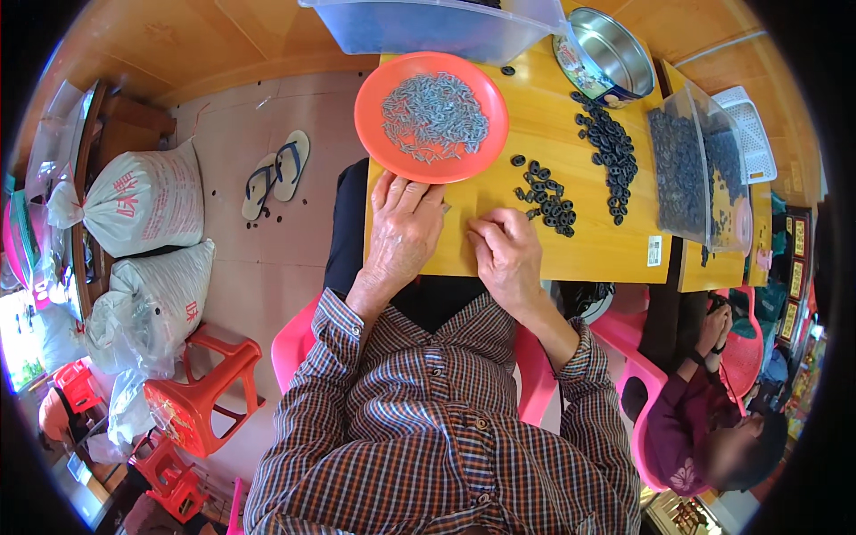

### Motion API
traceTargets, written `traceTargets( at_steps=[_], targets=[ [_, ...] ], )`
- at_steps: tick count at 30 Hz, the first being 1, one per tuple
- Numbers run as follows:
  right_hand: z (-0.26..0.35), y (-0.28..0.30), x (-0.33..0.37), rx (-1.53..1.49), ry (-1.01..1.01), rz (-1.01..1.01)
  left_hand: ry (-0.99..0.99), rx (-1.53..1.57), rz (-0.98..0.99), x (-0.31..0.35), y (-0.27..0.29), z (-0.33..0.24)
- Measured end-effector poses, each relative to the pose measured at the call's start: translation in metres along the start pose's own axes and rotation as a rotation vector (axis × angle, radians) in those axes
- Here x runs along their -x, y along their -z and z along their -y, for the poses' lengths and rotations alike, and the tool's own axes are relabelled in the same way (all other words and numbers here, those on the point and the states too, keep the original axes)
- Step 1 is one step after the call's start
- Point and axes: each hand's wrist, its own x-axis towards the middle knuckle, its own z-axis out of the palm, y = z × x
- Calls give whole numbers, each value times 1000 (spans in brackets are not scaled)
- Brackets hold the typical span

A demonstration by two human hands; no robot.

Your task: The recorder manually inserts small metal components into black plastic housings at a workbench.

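My left hand [406, 223] rests at the table's near edge, just below the rim of an orange-red plate [370, 111]. Its fingers are bent and close together; a tiny grey tip shows by the thumb side, too small to name. The plate holds a heap of short, thin grey pieces [435, 114] that look like screws. To its right, my right hand [508, 250] is closed in a pinch over the table; whatever lies between its fingertips is hidden. Beyond that hand lies a small cluster of black oval parts with holes [546, 196].
A longer pile of black parts [611, 152] lies farther right on the yellow table [571, 254]. Around it stand a round tin [615, 58], a clear bin [687, 169] and a translucent tub [419, 31]. Another person [687, 410] sits at right; a red stool [201, 392] and sacks [147, 196] stand left.
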Motion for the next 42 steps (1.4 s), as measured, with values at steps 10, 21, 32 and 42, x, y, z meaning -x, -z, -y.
traceTargets(
  at_steps=[10, 21, 32, 42],
  targets=[
    [2, -2, 2, 164, -2, 23, 0, -49, -59, 6, 0, -3],
    [5, 26, 17, -506, -317, 96, -55, 99, -112, 10, 7, -24],
    [-5, 42, 23, -1242, -872, 95, 142, 794, 216, 7, -6, -45],
    [-17, 54, 36, -1044, -856, 108, 180, 804, 315, 10, -16, -49]
  ],
)
